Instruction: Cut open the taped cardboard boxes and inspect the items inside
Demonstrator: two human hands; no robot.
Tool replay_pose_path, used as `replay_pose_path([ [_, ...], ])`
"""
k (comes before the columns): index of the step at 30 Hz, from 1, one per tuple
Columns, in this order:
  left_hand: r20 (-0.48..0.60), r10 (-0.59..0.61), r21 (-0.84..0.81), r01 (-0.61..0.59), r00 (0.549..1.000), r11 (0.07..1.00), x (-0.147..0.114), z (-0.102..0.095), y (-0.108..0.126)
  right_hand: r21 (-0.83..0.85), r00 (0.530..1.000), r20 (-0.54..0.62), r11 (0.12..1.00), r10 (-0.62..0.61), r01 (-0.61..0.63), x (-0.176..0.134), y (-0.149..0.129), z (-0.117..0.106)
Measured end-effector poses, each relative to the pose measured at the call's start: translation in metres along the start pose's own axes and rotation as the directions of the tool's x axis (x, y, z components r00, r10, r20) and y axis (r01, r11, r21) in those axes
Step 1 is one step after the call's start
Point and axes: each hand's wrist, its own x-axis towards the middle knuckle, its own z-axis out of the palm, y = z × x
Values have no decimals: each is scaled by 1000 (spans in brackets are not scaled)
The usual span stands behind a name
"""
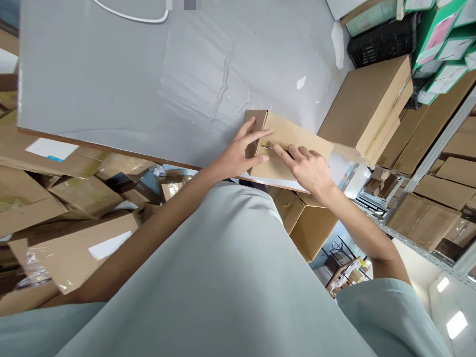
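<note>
A small brown cardboard box (293, 130) lies near the front edge of the grey table. Its darker end panel (256, 119) faces left. My left hand (243, 148) rests on that left end with fingers spread, thumb and forefinger reaching onto the lighter top. Over the same top, my right hand (307, 166) has its forefinger stretched toward the left end and its other fingers curled. A thin dark line runs along the cardboard by that fingertip, with a dark sliver under the hand. Whether this is a slit or a slim tool, I cannot tell.
Stacked flat cardboard boxes (366, 104) stand right of the small box on the grey table (122, 84). Behind them is a black crate (385, 42). An open carton (314, 228) sits below the table edge. Many cartons (78, 193) crowd the left; shelving (420, 173) is right.
</note>
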Motion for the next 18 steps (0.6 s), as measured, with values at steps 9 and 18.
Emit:
replay_pose_path([
  [9, 4, -14, -3, 15, 1000, 1000, 0, -4, 0, -34, 999, 34, 999, -14, 15, 0, -14, -16],
  [18, -19, -85, 7, 85, 996, 996, 0, -5, 8, -110, 995, 94, 993, 45, -35, -27, 19, 21],
])
